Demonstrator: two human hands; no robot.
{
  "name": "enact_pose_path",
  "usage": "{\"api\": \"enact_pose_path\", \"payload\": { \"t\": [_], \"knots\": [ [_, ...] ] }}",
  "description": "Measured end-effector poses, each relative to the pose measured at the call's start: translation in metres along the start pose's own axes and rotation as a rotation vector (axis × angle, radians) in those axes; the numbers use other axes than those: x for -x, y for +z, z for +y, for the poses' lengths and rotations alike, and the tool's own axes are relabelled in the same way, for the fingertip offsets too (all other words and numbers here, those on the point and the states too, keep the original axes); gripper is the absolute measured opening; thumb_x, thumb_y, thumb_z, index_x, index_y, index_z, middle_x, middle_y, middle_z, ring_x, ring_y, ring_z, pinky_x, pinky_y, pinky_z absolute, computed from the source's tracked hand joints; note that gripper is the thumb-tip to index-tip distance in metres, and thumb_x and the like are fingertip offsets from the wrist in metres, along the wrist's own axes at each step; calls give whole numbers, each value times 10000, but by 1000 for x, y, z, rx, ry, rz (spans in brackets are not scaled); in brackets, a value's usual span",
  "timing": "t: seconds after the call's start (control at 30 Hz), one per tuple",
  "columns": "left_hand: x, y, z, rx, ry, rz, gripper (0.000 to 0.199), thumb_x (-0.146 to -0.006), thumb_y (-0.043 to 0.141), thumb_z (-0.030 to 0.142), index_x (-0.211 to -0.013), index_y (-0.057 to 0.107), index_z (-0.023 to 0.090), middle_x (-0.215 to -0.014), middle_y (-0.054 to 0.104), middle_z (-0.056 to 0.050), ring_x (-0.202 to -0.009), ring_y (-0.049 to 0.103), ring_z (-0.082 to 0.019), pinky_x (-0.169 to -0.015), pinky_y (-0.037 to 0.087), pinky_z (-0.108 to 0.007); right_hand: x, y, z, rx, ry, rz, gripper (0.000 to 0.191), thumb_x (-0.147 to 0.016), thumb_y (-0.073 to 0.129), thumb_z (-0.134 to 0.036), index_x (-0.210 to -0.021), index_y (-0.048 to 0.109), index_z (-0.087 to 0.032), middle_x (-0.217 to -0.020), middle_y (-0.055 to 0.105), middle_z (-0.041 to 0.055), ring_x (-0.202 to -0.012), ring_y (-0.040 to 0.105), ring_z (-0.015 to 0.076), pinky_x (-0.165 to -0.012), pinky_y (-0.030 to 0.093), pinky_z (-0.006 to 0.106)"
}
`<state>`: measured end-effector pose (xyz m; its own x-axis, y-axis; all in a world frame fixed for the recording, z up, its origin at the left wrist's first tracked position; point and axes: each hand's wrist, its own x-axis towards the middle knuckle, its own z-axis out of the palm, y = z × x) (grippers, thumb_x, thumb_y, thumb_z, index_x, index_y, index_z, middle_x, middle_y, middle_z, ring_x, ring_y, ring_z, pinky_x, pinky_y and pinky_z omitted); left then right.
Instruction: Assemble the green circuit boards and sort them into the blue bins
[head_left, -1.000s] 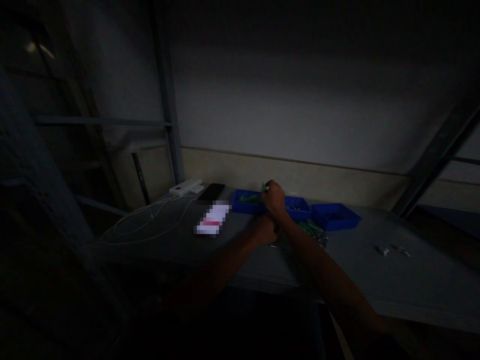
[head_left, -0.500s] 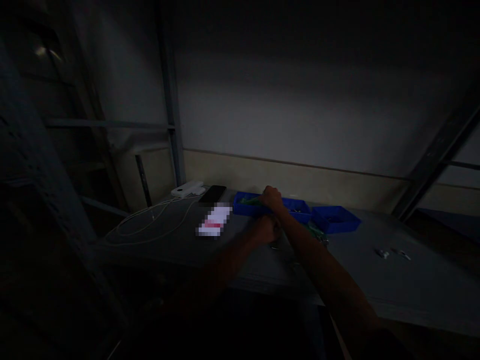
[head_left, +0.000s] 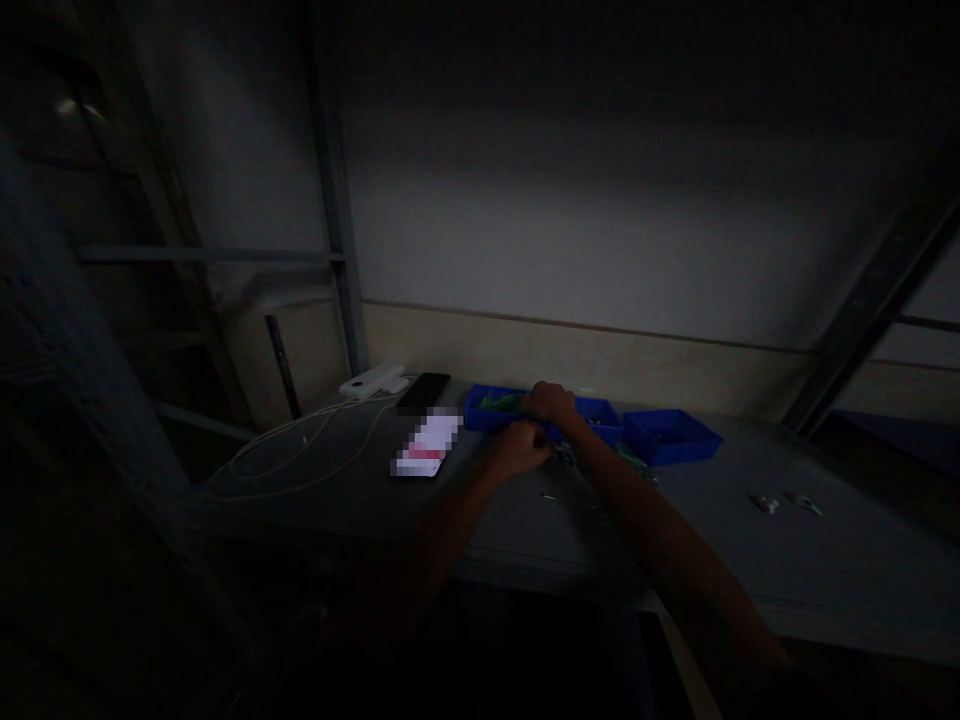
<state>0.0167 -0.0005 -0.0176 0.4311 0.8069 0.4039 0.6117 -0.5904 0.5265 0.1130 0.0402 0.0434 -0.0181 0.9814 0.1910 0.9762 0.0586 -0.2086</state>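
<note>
My right hand (head_left: 553,402) is over the long blue tray (head_left: 484,416), its fingers curled downward. Just in front of the tray, my left hand (head_left: 523,447) is closed, with its fingertips near those of my right. What either hand holds is hidden by the fingers and the dark. A green item (head_left: 501,402) lies in the tray's left part, and small metal pieces (head_left: 596,419) show in its right part. More small metal parts (head_left: 565,455) lie on the table by my right wrist. A thin metal piece (head_left: 556,497) lies closer to me.
A second blue tray (head_left: 675,452) stands to the right, with green and metal items (head_left: 639,468) before it. Small pale pieces (head_left: 766,503) lie further right. On the left are a lit phone (head_left: 431,440), a dark phone (head_left: 424,391), a white power strip (head_left: 373,381) and looping cables.
My left hand has moved up, nearer the long tray, uncovering the metal parts and thin piece on the table. My right hand has shifted slightly right and down.
</note>
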Motion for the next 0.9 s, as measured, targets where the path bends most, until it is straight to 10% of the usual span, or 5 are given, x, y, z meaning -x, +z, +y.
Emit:
{"api": "enact_pose_path", "payload": {
  "t": [0.2, 0.47, 0.9],
  "knots": [
    [-5, -14, -1, -15, -110, 127, 241, -823, 456, 304, -746, 607, 134, -737, 641, -40, -696, 574, -137, -648, 418, -246, 26, 4, 45, -320, -175, 267, 404, -845, 393, -451, -966, 645, -159, -775, 675, 70, -733, 614, 167, -686, 438, 265],
    [-8, -14, 3, -83, -165, 164, 300, -896, 327, 235, -747, 570, 143, -734, 621, -51, -715, 569, -139, -658, 403, -251, 63, 15, 49, -446, -493, 268, 301, -766, 545, -320, -1020, 603, -169, -746, 618, 19, -713, 566, 148, -701, 423, 255],
    [-4, -18, 6, 94, -123, 201, 313, -899, 316, 319, -750, 546, 167, -662, 598, -10, -653, 568, -128, -632, 409, -241, 59, 15, 54, -488, -412, 267, 218, -818, 459, -310, -771, 612, -162, -723, 618, 20, -665, 534, 135, -656, 390, 235]
  ]
}}
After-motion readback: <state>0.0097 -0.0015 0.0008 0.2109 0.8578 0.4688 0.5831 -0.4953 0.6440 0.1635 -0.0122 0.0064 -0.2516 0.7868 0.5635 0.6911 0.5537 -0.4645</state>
